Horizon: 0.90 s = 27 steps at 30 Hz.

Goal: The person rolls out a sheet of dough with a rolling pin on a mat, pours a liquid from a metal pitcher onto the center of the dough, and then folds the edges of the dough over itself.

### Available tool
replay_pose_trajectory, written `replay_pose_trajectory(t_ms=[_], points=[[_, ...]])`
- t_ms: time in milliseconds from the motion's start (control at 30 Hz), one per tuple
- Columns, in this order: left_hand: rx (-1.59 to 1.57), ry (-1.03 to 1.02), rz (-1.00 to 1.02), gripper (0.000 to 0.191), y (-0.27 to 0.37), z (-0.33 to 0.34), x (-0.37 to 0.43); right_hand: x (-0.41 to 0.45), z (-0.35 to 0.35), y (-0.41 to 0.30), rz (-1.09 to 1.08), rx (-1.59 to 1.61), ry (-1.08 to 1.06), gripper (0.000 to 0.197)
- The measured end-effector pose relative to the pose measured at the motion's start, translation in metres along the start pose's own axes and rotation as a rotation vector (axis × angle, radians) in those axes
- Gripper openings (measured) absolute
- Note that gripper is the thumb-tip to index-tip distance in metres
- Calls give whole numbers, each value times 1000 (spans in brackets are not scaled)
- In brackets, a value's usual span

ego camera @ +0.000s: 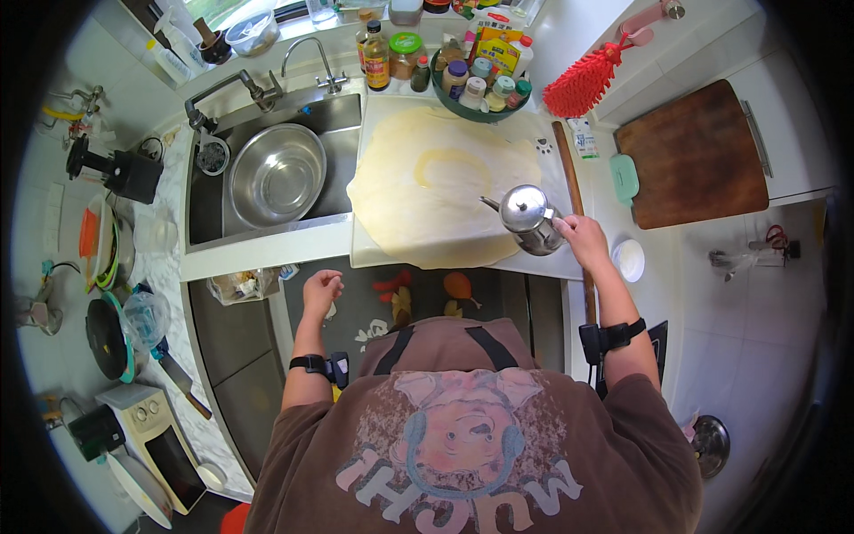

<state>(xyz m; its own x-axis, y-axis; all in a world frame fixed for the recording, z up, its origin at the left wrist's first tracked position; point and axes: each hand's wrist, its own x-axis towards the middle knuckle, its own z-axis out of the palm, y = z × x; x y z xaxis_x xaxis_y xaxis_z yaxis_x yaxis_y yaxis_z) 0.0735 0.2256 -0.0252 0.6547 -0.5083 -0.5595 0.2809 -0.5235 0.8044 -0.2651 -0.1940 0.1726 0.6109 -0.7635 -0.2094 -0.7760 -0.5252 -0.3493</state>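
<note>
My right hand grips the handle of a lidded stainless-steel pot with a thin spout. The pot is over the right part of a large, thin sheet of rolled dough, its spout pointing left. A glossy yellowish curved streak of liquid lies on the dough. The sheet covers much of a pale board or mat and reaches its front edge. My left hand hangs in front of the counter, fingers loosely bent, with nothing seen in it.
A long wooden rolling pin lies right of the dough, near a small white bowl. Left is a sink holding a steel basin. A green tub of seasoning jars borders the dough's back edge. A knife lies on the left counter.
</note>
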Motion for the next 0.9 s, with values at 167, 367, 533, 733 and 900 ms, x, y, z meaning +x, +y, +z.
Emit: replay_pose_trajectory(t_ms=[167,367,533,733,900], points=[[32,-27,26,13,1,3,4,-22,49,51,182,773,-96,35],[59,-65,26,13,-4,4,14,-56,63,85,94,1370,42,28],[149,-96,63,14,12,39,16,-97,33,140,132,1578,348,34],[107,-155,23,17,19,75,8,-162,4,241,230,1501,707,38],[177,-151,1,17,47,107,-16,-199,0,330,568,1344,971,42]])
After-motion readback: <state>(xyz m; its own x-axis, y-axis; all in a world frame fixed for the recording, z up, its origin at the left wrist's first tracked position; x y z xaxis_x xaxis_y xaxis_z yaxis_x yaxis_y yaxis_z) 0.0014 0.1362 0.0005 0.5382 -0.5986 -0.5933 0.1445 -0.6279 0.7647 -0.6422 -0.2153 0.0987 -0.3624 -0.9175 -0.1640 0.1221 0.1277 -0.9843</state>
